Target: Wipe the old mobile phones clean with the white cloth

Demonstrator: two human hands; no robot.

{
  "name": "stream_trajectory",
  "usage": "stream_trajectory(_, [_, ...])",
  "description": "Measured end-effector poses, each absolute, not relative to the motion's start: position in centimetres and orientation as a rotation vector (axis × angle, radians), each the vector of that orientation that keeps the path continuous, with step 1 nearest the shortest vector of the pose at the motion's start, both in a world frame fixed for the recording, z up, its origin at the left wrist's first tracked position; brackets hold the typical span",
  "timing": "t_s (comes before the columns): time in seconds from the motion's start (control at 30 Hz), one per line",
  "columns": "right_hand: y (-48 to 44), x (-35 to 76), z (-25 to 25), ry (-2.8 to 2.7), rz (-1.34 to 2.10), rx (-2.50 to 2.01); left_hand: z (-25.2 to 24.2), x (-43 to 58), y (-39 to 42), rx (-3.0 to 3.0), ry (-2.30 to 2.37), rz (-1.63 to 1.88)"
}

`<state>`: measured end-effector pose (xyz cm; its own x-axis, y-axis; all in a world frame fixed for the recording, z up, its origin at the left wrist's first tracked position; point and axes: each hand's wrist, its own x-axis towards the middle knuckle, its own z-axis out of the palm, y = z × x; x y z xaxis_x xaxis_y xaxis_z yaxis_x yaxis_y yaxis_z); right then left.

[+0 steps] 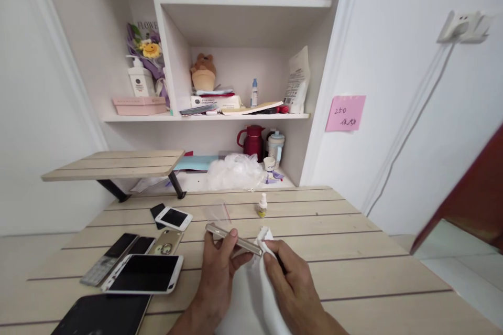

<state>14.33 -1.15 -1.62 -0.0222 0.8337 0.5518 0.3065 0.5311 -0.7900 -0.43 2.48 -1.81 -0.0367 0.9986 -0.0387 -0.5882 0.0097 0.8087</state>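
Observation:
A thin champagne-coloured phone (233, 239), seen edge-on, is held up in the middle of the table. My left hand (218, 267) is closed around its left part, thumb on the near edge. In my right hand (293, 280) is a white cloth (257, 293), pinched against the phone's right end; part of that end is covered. The cloth hangs down toward me between both hands. Just beyond the phone lies a clear plastic bag (218, 211), and a small spray bottle (262, 205) stands upright to its right.
Several phones lie at the left, among them a large white phone (143, 273), a keypad phone (110, 259) and a gold phone (167, 242). A black tablet (102, 315) is at the near edge. Behind are a raised wooden stand (118, 163) and shelves (243, 3).

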Motion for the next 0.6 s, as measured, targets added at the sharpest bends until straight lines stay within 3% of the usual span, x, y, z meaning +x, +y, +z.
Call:
stream_trajectory(0.37, [-0.5,14.6,-2.2,-1.528,0.606,-1.096,-0.5,-1.0,2.1,0.573,0.587,1.370])
stream_trajectory(0.6, [-1.1,14.4,-1.9,-1.643,0.491,-0.999,-1.3,-0.6,2.2,0.849,0.826,1.471])
